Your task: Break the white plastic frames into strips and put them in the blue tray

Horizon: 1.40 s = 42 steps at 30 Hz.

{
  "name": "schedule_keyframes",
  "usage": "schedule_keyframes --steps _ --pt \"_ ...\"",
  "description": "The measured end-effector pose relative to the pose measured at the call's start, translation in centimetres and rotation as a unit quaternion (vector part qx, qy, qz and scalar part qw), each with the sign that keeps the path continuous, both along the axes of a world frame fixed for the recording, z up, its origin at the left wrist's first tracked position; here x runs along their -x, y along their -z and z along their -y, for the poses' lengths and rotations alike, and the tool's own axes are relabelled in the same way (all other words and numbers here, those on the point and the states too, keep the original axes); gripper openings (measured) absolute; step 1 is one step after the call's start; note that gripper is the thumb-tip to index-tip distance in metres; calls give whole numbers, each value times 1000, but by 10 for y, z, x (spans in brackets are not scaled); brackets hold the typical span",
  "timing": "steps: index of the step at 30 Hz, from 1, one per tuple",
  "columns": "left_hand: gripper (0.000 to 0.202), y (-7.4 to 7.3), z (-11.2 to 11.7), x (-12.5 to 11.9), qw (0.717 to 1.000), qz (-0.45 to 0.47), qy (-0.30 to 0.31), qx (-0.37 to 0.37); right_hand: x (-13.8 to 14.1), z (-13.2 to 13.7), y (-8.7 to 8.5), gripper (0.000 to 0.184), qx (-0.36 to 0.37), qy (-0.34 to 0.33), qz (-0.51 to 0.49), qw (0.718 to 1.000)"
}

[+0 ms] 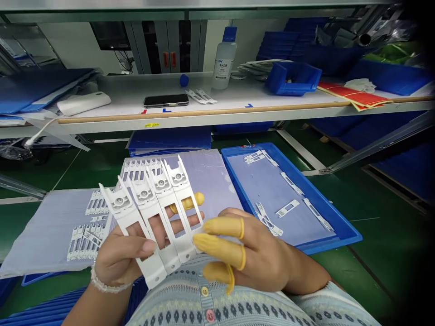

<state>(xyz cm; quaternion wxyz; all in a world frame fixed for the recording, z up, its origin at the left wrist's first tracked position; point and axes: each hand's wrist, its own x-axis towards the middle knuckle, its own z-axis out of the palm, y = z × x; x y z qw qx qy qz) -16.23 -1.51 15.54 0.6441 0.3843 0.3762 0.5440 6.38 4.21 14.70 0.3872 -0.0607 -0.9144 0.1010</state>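
Four white slotted brackets (164,195) are clasped, fanned side by side, in my left hand (120,254), left of the blue tray (348,233), while my right hand (258,251) has its yellow finger cots (220,249) at the rightmost one, though remotely I cannot tell whether it pinches.

Bottle label (223,69) and yellow sticker (152,125): print seems illegible.

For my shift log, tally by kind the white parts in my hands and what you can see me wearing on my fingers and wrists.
White parts: 4
Yellow finger cots: 4 visible
Bracelet: 1
Total: 9
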Motion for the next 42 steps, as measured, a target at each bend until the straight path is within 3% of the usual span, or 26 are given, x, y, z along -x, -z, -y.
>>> schedule_keyframes --steps 4,10,18,21,25,29,33,42 --pt "16 9 3 6 995 53 83 -10 11 -1 -6 31 -70 21 106 992" --pt "16 16 6 18 998 31 53 -6 30 -6 -3 25 -95 12 157 983" --pt "19 36 -1 38 999 39 13 -12 62 -21 16 24 -87 -7 191 978" --pt "11 58 -8 46 992 106 -55 50 77 -45 33 28 -36 -9 253 967" --pt "43 102 -11 52 954 158 -167 194 103 -106 76 43 134 17 272 953" --pt "59 136 -4 46 933 121 -206 270 132 -166 125 35 259 104 264 923" --pt "61 149 3 40 922 91 -236 292 156 -190 150 34 282 136 285 906" --pt "60 154 2 41 925 93 -266 255 167 -188 159 35 275 137 304 902"
